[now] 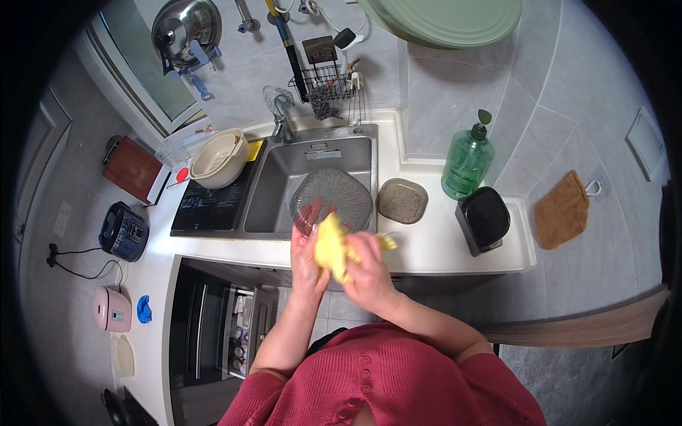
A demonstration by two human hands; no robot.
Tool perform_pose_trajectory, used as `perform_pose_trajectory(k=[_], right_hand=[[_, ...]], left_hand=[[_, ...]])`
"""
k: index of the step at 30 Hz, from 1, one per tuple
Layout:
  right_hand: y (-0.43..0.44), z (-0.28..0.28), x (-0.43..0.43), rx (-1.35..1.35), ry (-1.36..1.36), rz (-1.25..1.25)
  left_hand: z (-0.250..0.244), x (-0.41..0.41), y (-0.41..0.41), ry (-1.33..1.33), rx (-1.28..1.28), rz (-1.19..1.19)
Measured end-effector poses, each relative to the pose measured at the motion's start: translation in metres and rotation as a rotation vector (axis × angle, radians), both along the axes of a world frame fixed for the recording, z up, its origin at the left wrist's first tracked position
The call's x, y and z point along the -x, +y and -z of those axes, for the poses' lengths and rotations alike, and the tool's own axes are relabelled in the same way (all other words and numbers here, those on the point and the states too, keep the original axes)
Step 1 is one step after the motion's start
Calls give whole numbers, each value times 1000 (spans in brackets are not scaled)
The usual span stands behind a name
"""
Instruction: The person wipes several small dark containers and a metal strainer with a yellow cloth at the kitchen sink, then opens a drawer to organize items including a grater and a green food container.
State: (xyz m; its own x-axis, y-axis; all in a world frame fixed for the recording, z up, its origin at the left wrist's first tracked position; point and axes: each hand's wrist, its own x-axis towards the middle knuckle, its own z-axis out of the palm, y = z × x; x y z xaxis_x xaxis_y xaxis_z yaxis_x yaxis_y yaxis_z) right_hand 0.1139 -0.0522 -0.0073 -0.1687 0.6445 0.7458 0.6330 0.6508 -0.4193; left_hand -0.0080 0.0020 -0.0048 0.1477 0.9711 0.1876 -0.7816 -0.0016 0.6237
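Observation:
A see-through ribbed plate [341, 191], glass or plastic, is held over the near part of the sink. My left hand [307, 261] grips its near edge, and the fingers show through it from beneath. In my right hand [372, 274] is a bunched yellow cloth [331, 250], blurred by motion, against the plate's near edge and close to my left fingers. The cloth hides part of both hands. On the counter right of the sink lies a small square ribbed dish [402, 201], brownish and see-through.
A steel sink [256, 210] has a faucet [281, 128] behind it. Nested beige basins [218, 165] stand to its left. At right are a green pump bottle [467, 160] and a black-lidded container [484, 218]. Below the left counter, a drawer [261, 319] stands pulled out.

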Motion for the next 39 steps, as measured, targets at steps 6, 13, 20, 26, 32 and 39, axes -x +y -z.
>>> perform_pose_trajectory(k=[6,13,20,26,32,39], right_hand=[[-3,-51,-41,172,-48,-148],[8,-78,-74,499,-125,174],[15,-91,-95,1044,1141,-405],[-16,-96,-77,414,-170,-355],[1,-62,-26,-54,-305,-183],[28,-35,-6,-10,-161,95]], left_hand=[[7,15,7,-3,78,-9],[12,14,2,110,151,11],[9,10,-5,138,202,50],[-1,-7,-20,103,158,151],[-9,-8,-32,111,194,144],[5,-10,-31,394,-25,80]])
